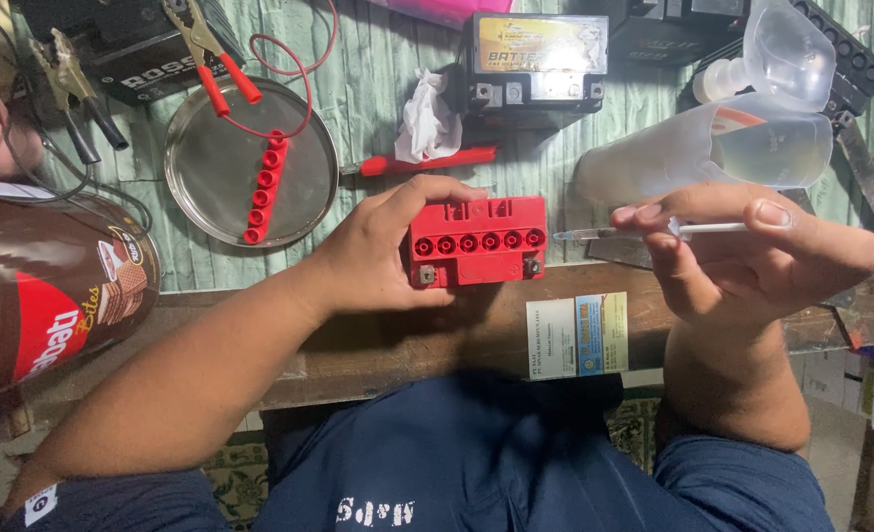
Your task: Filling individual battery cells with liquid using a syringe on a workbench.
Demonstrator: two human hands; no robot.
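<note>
A small red battery (476, 241) with a row of several open round filler holes stands at the near edge of the workbench. My left hand (378, 251) grips its left side, thumb along the top. My right hand (742, 251) holds a thin clear syringe (644, 232) level, its tip pointing left and ending just right of the battery, apart from it. A red strip of caps (262, 185) lies in a round metal pan (210, 197) at the back left.
A black battery (536, 59) stands behind, beside a crumpled white tissue (427, 118) and a red-handled tool (427, 162). Clear plastic containers (742, 143) lie at the right. Red and black clamps (210, 59) sit at the back left. A brown jar (48, 286) stands near left.
</note>
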